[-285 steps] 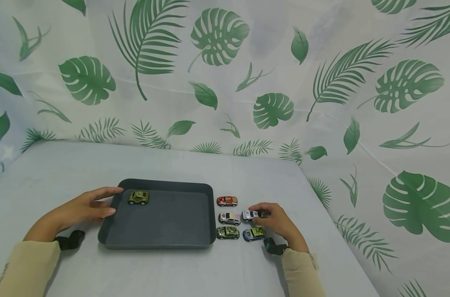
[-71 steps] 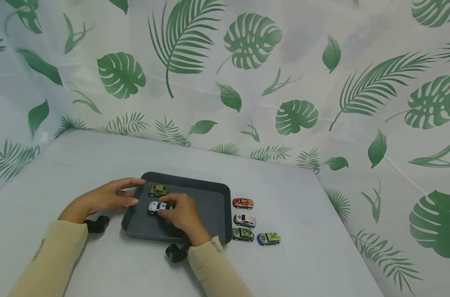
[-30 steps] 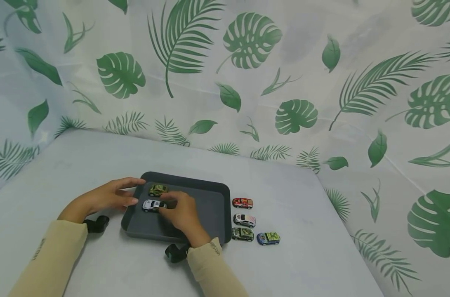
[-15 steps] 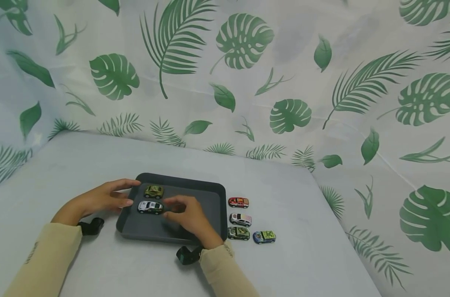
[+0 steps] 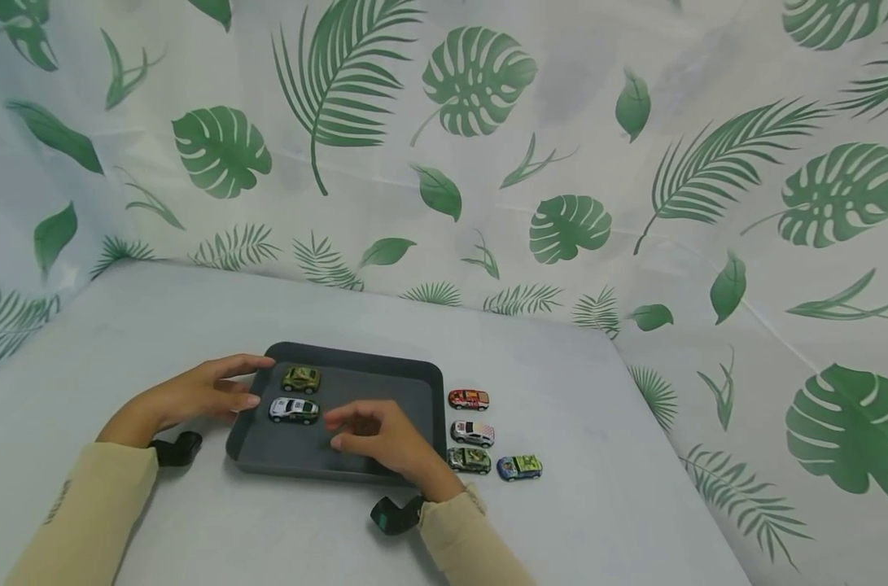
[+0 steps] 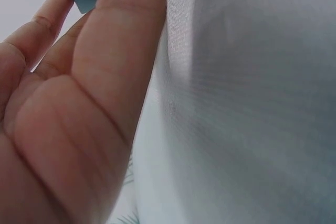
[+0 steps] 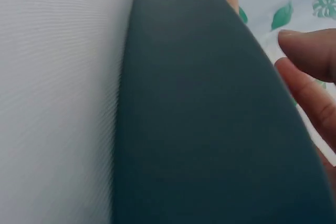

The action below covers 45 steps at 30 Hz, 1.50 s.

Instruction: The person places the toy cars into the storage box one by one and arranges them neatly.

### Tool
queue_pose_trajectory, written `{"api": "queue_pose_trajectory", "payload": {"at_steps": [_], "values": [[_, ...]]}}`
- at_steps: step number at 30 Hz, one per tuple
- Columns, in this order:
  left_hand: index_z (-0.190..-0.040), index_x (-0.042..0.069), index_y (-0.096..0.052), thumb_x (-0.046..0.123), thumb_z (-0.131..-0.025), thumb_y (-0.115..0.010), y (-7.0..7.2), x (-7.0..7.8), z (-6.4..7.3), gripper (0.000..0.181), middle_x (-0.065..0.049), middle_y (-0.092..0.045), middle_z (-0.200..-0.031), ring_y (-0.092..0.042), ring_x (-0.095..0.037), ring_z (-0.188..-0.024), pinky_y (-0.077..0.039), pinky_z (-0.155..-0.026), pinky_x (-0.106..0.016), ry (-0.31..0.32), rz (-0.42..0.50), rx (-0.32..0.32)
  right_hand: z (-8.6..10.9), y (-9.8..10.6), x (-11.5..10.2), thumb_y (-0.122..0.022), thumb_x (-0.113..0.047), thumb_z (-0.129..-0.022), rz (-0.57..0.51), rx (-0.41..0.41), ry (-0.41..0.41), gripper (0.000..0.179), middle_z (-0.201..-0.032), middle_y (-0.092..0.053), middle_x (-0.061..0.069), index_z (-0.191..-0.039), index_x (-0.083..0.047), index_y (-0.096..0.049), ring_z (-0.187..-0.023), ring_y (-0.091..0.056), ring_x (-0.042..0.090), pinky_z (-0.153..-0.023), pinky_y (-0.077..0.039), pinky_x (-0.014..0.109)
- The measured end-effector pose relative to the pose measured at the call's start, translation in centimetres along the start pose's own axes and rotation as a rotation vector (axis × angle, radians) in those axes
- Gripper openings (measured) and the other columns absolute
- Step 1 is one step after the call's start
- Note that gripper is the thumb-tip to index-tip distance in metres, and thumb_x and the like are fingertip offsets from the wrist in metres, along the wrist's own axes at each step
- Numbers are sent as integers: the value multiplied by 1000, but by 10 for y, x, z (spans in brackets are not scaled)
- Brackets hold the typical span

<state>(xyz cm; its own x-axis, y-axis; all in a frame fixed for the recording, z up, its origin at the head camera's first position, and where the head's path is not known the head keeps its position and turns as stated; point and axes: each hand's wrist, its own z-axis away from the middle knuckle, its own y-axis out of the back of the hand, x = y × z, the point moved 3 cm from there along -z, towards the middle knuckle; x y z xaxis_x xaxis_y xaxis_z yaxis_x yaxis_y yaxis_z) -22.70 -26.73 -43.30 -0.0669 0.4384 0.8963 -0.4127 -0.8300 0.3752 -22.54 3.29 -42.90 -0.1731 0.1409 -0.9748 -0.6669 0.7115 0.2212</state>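
A dark grey tray (image 5: 341, 472) lies on the white-covered table. Inside it at the left, a green camouflage toy car (image 5: 301, 379) stands behind a white toy car (image 5: 294, 410) with a green rear. My left hand (image 5: 183, 396) is at the tray's left rim, its fingertips and thumb touching the edge. Over the middle of the tray is my right hand (image 5: 385, 435), thumb and fingers apart with nothing between them, just right of the white car. In the right wrist view, the tray's outer wall (image 7: 199, 108) covers part of the right hand's fingers (image 7: 310, 51).
Right of the tray stand a red toy car (image 5: 469, 399), a silver-white one (image 5: 473, 433) and a dark camouflage one (image 5: 469, 461). A blue and yellow-green car (image 5: 519, 467) sits further right. Leaf-patterned cloth (image 5: 370, 203) hangs behind the table.
The right hand carried the white car from the group at right into the tray, shifted it left beside the camouflage car, let go and drew back rightward. The left hand stays at the rim.
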Motion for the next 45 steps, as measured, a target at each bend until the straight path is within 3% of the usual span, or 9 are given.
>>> {"api": "queue_pose_trajectory", "payload": {"at_steps": [6,13,22,29,31,38,45], "values": [[-166,0,-35,25,-104,-77,1,-4,0,79,-39,-21,-171,-31,-65,-151,-59,-100,-54,2,7,4,7,2,-1,-74,3,-98,4,-21,84,34,-124,-73,30,-129,15,-68,-99,-70,3,-90,-59,27],[-166,1,-35,26,-103,-77,1,-3,0,80,-38,-21,-171,-32,-64,-151,-59,-101,-54,-4,9,2,16,11,-2,-73,2,-99,15,4,107,33,-125,-72,31,-130,13,-69,-102,-70,3,-91,-59,27],[-166,0,-33,23,-104,-76,0,-3,0,79,-41,-21,-170,-34,-64,-150,-60,-99,-51,-18,23,-12,32,20,-2,-71,1,-100,22,14,145,34,-122,-70,38,-129,17,-67,-109,-74,30,-89,-59,25],[-167,0,-33,23,-105,-75,1,-3,0,78,-40,-20,-170,-32,-65,-150,-60,-99,-52,-20,25,-17,40,27,-1,-74,-2,-99,37,11,164,35,-121,-71,36,-129,15,-68,-101,-70,8,-89,-59,27],[-167,0,-33,23,-105,-75,0,-3,0,79,-40,-20,-170,-32,-65,-151,-59,-99,-52,-22,30,-20,43,30,-2,-75,-4,-99,45,10,161,36,-123,-71,35,-130,14,-69,-103,-71,13,-91,-59,29],[-167,-1,-32,22,-105,-75,0,-3,0,79,-41,-17,-170,-30,-65,-151,-59,-99,-52,-32,31,-27,56,40,-7,-77,-4,-98,67,22,172,37,-123,-72,32,-129,14,-69,-108,-68,52,-94,-60,32],[-167,-1,-31,23,-106,-74,1,-2,1,79,-41,-16,-170,-29,-66,-151,-59,-99,-54,-28,4,-22,69,45,-8,-78,-2,-95,83,11,215,34,-120,-71,29,-125,13,-70,-104,-68,48,-94,-60,33]]}}
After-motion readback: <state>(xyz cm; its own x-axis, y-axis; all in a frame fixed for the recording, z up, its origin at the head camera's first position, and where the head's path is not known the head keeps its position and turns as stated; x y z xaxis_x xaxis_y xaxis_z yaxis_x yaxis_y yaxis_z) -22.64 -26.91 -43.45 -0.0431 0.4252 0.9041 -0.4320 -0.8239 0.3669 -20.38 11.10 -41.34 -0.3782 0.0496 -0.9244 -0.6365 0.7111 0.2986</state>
